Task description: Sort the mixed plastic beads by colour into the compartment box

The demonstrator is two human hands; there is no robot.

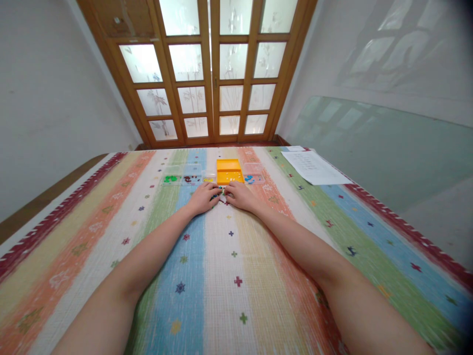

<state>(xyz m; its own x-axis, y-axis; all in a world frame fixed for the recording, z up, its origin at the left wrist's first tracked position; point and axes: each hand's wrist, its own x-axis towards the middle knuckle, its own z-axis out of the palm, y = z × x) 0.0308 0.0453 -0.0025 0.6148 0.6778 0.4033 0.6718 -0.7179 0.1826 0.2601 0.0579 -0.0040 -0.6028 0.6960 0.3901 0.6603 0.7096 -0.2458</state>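
Both my arms reach far across a striped, many-coloured tablecloth (pixel 229 276). My left hand (pixel 204 197) and my right hand (pixel 240 195) lie side by side, fingers curled down over a small heap of tiny coloured pieces (pixel 220 196) between them. What the fingertips pinch is too small to make out. Just beyond the hands stands an orange tray (pixel 229 171). Left of it are clear trays with green pieces (pixel 170 179), dark red pieces (pixel 191 179) and yellow pieces (pixel 208 179). Right of it is a clear tray with blue pieces (pixel 249 178).
A white printed sheet of paper (pixel 314 166) lies at the table's far right. Behind the table is a wooden door with frosted glass panes (pixel 214 74). White walls stand on both sides, and a glass sheet (pixel 388 148) leans on the right wall.
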